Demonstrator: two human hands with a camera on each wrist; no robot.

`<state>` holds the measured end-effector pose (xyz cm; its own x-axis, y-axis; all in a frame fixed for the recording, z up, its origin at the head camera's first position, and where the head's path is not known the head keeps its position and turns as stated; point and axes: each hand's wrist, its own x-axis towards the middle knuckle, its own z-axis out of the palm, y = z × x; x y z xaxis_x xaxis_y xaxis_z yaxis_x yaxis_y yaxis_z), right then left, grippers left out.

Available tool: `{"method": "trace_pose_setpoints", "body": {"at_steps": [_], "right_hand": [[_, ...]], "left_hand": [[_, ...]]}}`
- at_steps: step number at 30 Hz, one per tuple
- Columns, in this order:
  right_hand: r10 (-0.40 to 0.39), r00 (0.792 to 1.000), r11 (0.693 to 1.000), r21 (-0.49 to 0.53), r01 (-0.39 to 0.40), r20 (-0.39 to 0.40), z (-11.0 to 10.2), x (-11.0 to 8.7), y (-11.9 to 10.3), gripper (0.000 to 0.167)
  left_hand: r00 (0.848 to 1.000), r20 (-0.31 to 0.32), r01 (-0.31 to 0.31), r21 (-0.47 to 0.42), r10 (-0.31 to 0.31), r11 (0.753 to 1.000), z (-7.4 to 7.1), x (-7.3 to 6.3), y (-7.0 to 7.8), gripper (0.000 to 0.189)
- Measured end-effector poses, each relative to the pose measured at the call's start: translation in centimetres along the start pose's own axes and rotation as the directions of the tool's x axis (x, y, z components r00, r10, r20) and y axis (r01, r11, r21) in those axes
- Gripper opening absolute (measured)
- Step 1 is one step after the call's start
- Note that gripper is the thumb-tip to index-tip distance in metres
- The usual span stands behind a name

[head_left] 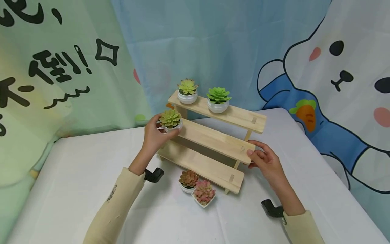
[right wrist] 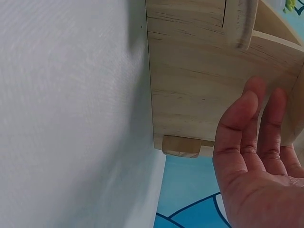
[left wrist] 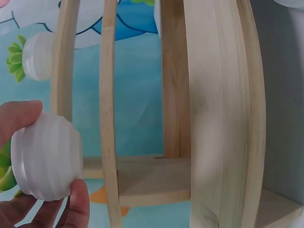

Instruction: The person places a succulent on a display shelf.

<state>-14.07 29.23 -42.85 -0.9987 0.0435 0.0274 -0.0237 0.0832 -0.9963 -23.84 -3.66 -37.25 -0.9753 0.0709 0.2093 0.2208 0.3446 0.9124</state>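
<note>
My left hand (head_left: 156, 135) holds a potted green succulent (head_left: 170, 119) by its white round pot (left wrist: 46, 156), thumb on one side and fingers on the other. The pot is just above the left end of the middle board of a three-tier wooden plant stand (head_left: 213, 140); a small gap shows in the left wrist view. At the stand's right side, my right hand (head_left: 266, 159) grips the end of the middle board, thumb at the front edge. In the right wrist view its fingers (right wrist: 273, 118) lie close against the wood.
Two potted succulents, one yellow-green (head_left: 188, 91) and one bright green (head_left: 218, 100), stand on the top board. A brown succulent (head_left: 188, 179) and a pink one (head_left: 204, 194) sit on the white table (head_left: 243, 217) before the stand. A printed curtain (head_left: 213, 40) hangs behind.
</note>
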Motion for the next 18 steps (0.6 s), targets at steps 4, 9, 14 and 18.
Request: {"method": "trace_pose_setpoints", "body": {"at_steps": [4,9,14,18], "right_hand": [[0.003,1.0,1.0,-0.007,-0.003,0.003,0.0,0.0,0.0,0.034],[-0.01,1.0,1.0,0.008,0.01,0.005,0.0,0.0,0.1,0.032],[-0.019,1.0,1.0,0.002,0.019,0.018,0.0,0.0,0.3,0.033],[-0.023,1.0,1.0,-0.011,0.023,0.013,-0.1,0.0,0.3,0.033]], "left_hand": [[1.0,0.018,0.015,-0.001,-0.015,1.0,0.5,0.4,0.1,0.069],[0.999,0.045,0.002,0.01,-0.002,1.0,1.1,0.8,0.1,0.069],[0.999,0.041,-0.01,0.048,0.008,0.999,1.6,1.1,-0.1,0.065],[0.998,0.054,-0.026,0.061,0.022,0.998,2.1,1.3,-0.2,0.063]]}}
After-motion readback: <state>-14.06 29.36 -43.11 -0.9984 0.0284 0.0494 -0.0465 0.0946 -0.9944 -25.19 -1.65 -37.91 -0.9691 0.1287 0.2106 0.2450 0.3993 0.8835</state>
